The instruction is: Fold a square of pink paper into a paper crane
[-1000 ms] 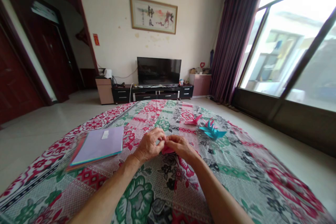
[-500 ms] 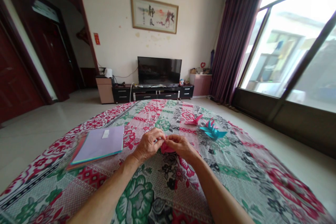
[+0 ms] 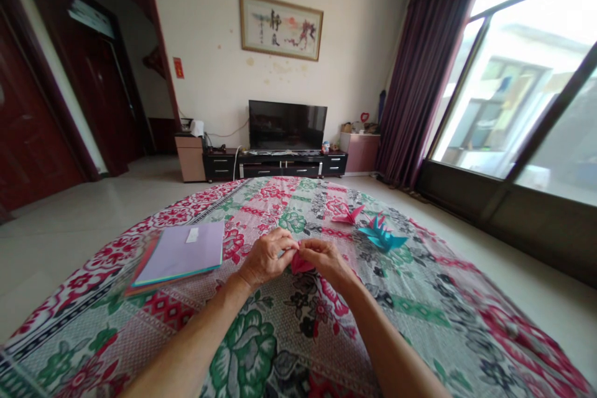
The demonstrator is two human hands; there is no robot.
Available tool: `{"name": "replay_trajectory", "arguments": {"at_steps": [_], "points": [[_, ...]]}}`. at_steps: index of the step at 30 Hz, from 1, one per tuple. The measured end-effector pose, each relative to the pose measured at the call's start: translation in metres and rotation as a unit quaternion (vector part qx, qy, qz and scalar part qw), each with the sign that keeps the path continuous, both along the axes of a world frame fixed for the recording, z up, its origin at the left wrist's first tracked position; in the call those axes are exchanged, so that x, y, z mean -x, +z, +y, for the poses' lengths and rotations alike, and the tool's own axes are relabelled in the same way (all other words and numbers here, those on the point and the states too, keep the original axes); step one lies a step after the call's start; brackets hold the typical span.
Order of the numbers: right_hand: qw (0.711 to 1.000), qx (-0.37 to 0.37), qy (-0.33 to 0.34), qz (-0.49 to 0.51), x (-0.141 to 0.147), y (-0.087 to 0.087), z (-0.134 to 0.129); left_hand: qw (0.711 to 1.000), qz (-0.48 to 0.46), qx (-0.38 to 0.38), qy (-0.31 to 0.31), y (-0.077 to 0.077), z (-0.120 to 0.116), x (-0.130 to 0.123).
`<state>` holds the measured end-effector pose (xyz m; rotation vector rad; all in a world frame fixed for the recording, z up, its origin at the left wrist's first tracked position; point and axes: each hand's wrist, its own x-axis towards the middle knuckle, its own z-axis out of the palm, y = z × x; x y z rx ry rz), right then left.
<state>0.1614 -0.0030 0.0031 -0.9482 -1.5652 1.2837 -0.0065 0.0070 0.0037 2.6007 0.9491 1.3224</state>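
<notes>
Between my two hands is a small piece of folded pink paper (image 3: 302,263), held just above the patterned tablecloth (image 3: 252,336). My left hand (image 3: 269,256) is closed in a pinch on its upper part. From the other side, the fingers of my right hand (image 3: 323,257) pinch the same paper, and the fingertips of both hands nearly meet. Most of its folds are hidden by my fingers. To the right lie folded paper cranes: a pink one (image 3: 349,215) and a blue one (image 3: 383,236), with more pink paper points behind the blue.
A stack of coloured paper sheets (image 3: 186,255), lilac on top with a small white slip (image 3: 192,235), lies at the left of the round table. Beyond the table stand a television (image 3: 288,127) on a low black cabinet (image 3: 261,166), and a window with a dark curtain (image 3: 408,81).
The view has shifted a little, so everything sits slightly further right. My hands keep pinching the pink paper in nearly the same place, and a bit more of it shows below my fingers.
</notes>
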Motion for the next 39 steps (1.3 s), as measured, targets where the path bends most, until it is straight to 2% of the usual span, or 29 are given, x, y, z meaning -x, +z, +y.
{"name": "replay_trajectory", "arguments": {"at_steps": [5,11,21,29,39], "points": [[1.000,-0.023,-0.011,-0.017,-0.0007,-0.0017,0.0013,0.999,0.030,-0.015,0.020,-0.0013,-0.0009,-0.0003],[1.000,-0.016,-0.014,-0.021,-0.0025,-0.0064,0.0039,0.997,0.055,-0.046,0.034,-0.0038,-0.0008,-0.0005],[1.000,0.018,-0.018,0.011,0.0001,0.0026,-0.0024,0.994,0.074,-0.073,0.047,-0.0036,-0.0045,-0.0047],[0.997,-0.030,-0.074,-0.017,-0.0038,-0.0034,0.0019,0.996,0.053,-0.065,0.042,-0.0021,-0.0059,-0.0083],[0.994,-0.071,-0.076,-0.038,-0.0058,-0.0064,0.0041,0.994,0.057,-0.075,0.054,-0.0039,-0.0056,-0.0079]]}}
